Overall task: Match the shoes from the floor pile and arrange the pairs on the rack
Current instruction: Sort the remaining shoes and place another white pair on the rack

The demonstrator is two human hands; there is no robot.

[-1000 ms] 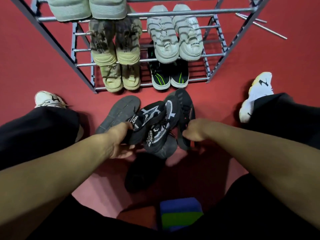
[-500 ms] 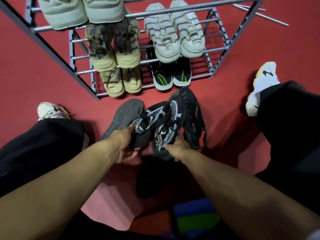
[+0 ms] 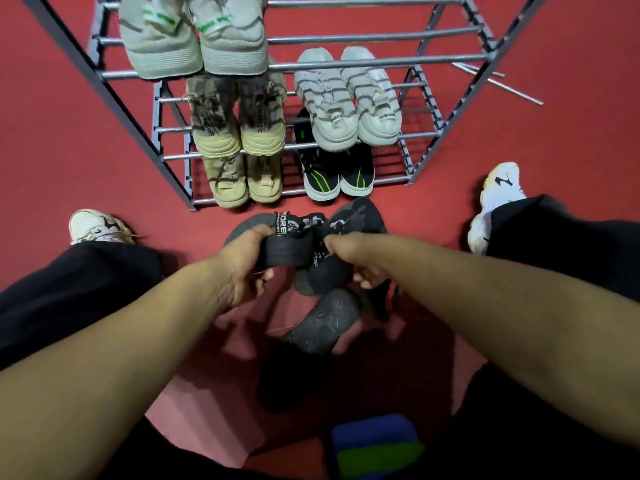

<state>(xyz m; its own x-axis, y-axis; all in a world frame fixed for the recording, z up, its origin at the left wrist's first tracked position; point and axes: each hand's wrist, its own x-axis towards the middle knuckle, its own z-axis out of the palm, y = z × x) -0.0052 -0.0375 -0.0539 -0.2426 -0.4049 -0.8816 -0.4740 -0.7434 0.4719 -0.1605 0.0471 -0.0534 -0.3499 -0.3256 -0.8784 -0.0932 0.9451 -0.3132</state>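
I count one metal rack (image 3: 446,58) carrying eight shoes in four pairs: one pale grey pair with green marks (image 3: 194,39) on the top tier, one tan pair (image 3: 239,123) and one white pair (image 3: 348,102) on the middle tier, and on the bottom tier one black-and-green pair (image 3: 337,174) plus a beige pair (image 3: 244,180), making ten. I see two hands (image 3: 242,268) (image 3: 360,258), several dark shoes (image 3: 322,320) whose exact number I cannot tell, two worn white sneakers (image 3: 498,199), and two loose rods (image 3: 498,84).
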